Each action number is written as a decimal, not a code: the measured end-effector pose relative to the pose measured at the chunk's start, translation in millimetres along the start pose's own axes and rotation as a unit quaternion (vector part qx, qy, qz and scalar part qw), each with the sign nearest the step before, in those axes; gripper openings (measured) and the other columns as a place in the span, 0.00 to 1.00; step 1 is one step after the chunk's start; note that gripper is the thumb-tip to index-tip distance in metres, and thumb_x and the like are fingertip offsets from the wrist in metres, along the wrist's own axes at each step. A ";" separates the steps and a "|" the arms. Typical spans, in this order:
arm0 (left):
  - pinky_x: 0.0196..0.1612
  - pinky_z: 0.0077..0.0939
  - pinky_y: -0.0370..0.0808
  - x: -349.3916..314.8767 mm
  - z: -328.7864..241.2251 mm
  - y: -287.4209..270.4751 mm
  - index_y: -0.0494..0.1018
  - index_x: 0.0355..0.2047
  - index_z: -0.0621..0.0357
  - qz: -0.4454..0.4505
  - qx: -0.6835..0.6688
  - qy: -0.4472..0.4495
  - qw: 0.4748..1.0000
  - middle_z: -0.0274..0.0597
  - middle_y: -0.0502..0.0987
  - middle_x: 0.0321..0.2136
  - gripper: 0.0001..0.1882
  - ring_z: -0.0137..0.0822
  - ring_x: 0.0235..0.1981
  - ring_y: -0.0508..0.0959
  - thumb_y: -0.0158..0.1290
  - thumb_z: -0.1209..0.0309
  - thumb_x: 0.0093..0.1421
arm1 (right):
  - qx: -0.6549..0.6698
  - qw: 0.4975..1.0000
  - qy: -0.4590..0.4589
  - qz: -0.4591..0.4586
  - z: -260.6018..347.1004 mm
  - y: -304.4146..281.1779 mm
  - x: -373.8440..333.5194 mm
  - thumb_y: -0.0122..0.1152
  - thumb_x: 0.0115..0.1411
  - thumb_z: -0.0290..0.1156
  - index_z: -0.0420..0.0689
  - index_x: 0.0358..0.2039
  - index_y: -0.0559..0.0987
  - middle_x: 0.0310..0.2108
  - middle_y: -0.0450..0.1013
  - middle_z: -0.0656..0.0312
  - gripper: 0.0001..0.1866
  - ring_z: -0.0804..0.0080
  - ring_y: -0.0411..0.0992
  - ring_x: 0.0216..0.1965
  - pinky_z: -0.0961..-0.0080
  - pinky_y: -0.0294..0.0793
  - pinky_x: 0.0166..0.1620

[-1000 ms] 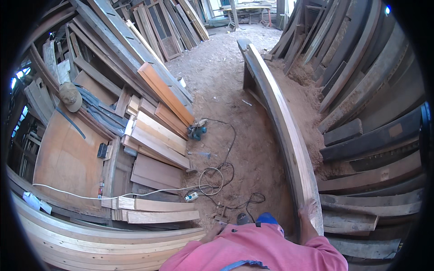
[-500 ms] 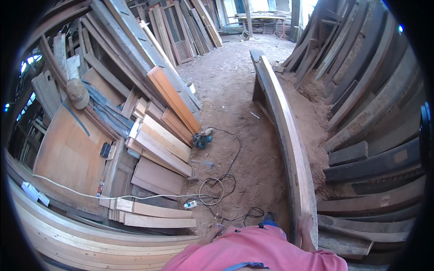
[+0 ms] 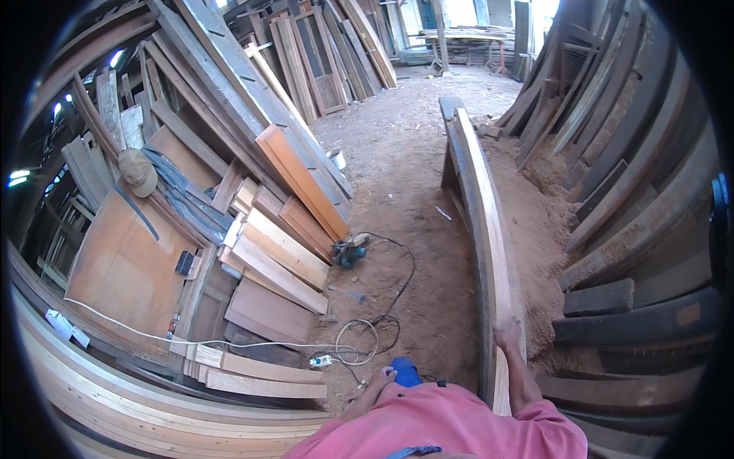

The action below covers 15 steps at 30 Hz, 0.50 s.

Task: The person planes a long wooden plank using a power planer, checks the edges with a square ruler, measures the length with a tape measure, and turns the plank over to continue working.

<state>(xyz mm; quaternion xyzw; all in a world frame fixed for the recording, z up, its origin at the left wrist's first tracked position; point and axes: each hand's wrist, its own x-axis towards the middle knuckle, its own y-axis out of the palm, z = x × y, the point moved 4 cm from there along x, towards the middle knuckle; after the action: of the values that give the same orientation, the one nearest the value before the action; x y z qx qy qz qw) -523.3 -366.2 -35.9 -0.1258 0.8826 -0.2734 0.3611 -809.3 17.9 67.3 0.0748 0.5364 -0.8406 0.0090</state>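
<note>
A long pale wooden plank (image 3: 489,206) lies lengthwise along a dark bench-like timber support (image 3: 475,252), stretching away from me on the right. My right hand (image 3: 508,335) is on the near part of this plank, its fingers closed over the wood. Beside my waist, my left hand (image 3: 381,377) is held low with curled fingers; whatever may be inside them is too small to make out. Ahead of it on the ground lie a looped pale cable (image 3: 358,340) and a white power socket (image 3: 321,360). A blue-green power tool (image 3: 350,251) sits farther off, by the stacked boards.
Stacked boards (image 3: 279,252) and long planks (image 3: 176,409) fill the left side, with a cap (image 3: 138,172) hung among them. Dark timbers (image 3: 634,222) lean along the right above a sawdust heap (image 3: 535,206). A black cord (image 3: 409,264) crosses the dirt floor.
My right hand has moved forward along the plank. My left hand has shifted slightly right and up, and a blue-clad leg shows more in front of me. The view has shifted slightly.
</note>
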 end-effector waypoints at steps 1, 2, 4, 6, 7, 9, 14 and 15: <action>0.50 0.32 0.75 1.9 1.8 -10.8 0.78 0.50 0.59 -0.011 0.001 -0.007 1.000 0.48 0.82 0.43 0.23 0.39 0.46 0.81 0.54 0.56 0.63 | 0.014 1.000 0.002 -0.005 18.8 -0.7 15.5 0.66 0.53 0.46 0.31 0.55 0.66 0.53 0.66 0.35 0.38 0.37 0.68 0.54 0.51 0.68 0.59; 0.51 0.32 0.75 6.7 3.6 -19.3 0.78 0.50 0.60 -0.022 -0.028 -0.007 0.999 0.49 0.82 0.44 0.23 0.39 0.46 0.80 0.53 0.55 0.62 | 0.019 1.000 -0.004 -0.002 33.8 1.5 31.6 0.66 0.53 0.46 0.31 0.55 0.66 0.53 0.66 0.35 0.38 0.37 0.68 0.54 0.51 0.68 0.59; 0.51 0.32 0.75 18.1 -0.4 -33.4 0.77 0.50 0.60 -0.030 -0.057 -0.004 0.998 0.50 0.82 0.44 0.24 0.39 0.47 0.80 0.53 0.55 0.62 | 0.030 0.999 0.002 -0.039 54.9 1.0 66.3 0.66 0.53 0.46 0.30 0.55 0.66 0.52 0.67 0.35 0.38 0.37 0.68 0.54 0.51 0.68 0.59; 0.47 0.34 0.76 14.8 -15.8 -44.8 0.78 0.47 0.63 0.071 -0.062 -0.127 0.987 0.53 0.82 0.41 0.24 0.40 0.43 0.81 0.53 0.54 0.61 | 0.033 0.998 0.036 -0.032 63.3 -8.2 98.9 0.66 0.53 0.46 0.30 0.55 0.66 0.53 0.67 0.35 0.38 0.37 0.68 0.55 0.52 0.68 0.60; 0.43 0.36 0.76 28.8 24.5 -56.0 0.79 0.43 0.63 0.030 0.002 -0.087 0.996 0.52 0.82 0.37 0.23 0.39 0.39 0.81 0.53 0.55 0.60 | 0.057 0.997 0.044 -0.007 95.7 -4.0 111.1 0.66 0.53 0.45 0.30 0.55 0.66 0.55 0.66 0.34 0.38 0.37 0.67 0.56 0.52 0.67 0.61; 0.38 0.37 0.76 69.4 53.3 -59.4 0.79 0.40 0.64 0.012 0.069 -0.030 0.997 0.52 0.82 0.33 0.22 0.39 0.35 0.81 0.53 0.55 0.59 | 0.078 0.997 0.015 -0.008 100.5 7.2 174.2 0.66 0.53 0.45 0.30 0.56 0.66 0.55 0.66 0.34 0.38 0.37 0.67 0.57 0.52 0.67 0.61; 0.43 0.43 0.77 122.1 56.9 -67.1 0.80 0.41 0.58 0.133 0.066 -0.181 0.972 0.54 0.82 0.42 0.22 0.46 0.44 0.82 0.51 0.53 0.59 | 0.085 0.990 0.010 0.116 169.7 -12.9 272.3 0.68 0.53 0.48 0.26 0.61 0.62 0.60 0.63 0.28 0.46 0.42 0.64 0.63 0.56 0.63 0.65; 0.43 0.43 0.77 146.7 51.1 -70.0 0.80 0.41 0.58 0.141 0.065 -0.181 0.971 0.54 0.82 0.42 0.22 0.46 0.44 0.82 0.51 0.53 0.59 | 0.053 0.998 -0.020 0.041 170.4 -7.6 301.8 0.67 0.53 0.47 0.26 0.61 0.62 0.58 0.65 0.30 0.46 0.41 0.64 0.62 0.55 0.63 0.64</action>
<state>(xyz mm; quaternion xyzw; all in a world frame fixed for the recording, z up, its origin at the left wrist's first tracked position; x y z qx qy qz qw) -589.2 -505.1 -109.2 -0.0237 0.7920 -0.2488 0.5570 -1128.1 -113.1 103.7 0.0804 0.4874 -0.8680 0.0506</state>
